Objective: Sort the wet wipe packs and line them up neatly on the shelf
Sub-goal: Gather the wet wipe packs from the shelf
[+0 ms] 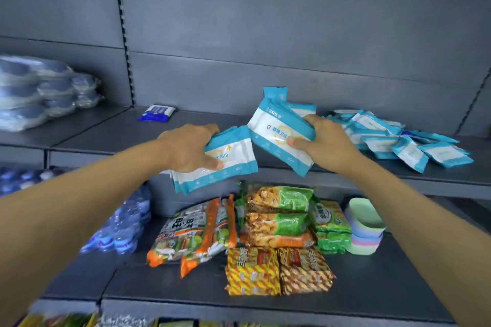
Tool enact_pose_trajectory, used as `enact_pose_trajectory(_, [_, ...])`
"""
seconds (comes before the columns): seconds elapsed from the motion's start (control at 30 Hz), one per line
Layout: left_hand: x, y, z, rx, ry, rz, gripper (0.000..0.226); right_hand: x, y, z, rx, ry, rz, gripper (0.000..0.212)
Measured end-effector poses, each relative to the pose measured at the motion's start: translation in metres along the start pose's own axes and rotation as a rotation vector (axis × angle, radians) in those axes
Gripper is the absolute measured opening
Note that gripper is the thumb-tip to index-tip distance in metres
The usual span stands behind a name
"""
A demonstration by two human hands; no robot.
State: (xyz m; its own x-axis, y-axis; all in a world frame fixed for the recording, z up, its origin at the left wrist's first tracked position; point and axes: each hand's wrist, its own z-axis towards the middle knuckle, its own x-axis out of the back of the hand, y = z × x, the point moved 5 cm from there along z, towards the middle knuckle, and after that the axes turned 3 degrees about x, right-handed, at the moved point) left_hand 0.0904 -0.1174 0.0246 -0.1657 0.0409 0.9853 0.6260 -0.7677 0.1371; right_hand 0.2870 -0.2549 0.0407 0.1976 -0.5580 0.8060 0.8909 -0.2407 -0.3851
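Left hand (187,147) fingers grip a stack of wipe packs (223,164), right hand (322,141) fingers hold several more (279,130), above the shelf (111,133), loose pile (403,141) lying right.

The teal and white wipe pack (281,135) in the right hand (322,142) has Chinese words in blue that start with 酒精, and a small "10" near its bottom edge. The wipe pack (228,159) in the left hand (186,148) shows "10" too. A snack bag (186,228) below has big black Chinese letters, too blurry to read.
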Motion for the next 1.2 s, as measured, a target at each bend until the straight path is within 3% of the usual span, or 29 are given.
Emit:
enact_pose_trajectory(0.5, [-0.219,-0.054,-0.174,0.294,-0.371,-0.026,0.06,-0.196,0.006,-0.188,-0.019,-0.502,0.122,0.029])
enact_pose_trajectory(0.7, [-0.323,-0.087,-0.216,0.267,-0.501,-0.033,0.052,-0.297,0.022,-0.256,-0.096,-0.662,0.097,0.042])
enact_pose_trajectory(0.97, [-0.46,-0.159,-0.27,0.228,-0.668,0.006,0.062,-0.431,0.016,-0.352,-0.152,-0.847,0.058,0.039])
enact_pose_trajectory(1.2, [-0.572,-0.22,-0.313,0.153,-0.725,0.088,0.048,-0.543,0.012,-0.425,-0.155,-0.973,0.084,0.038])
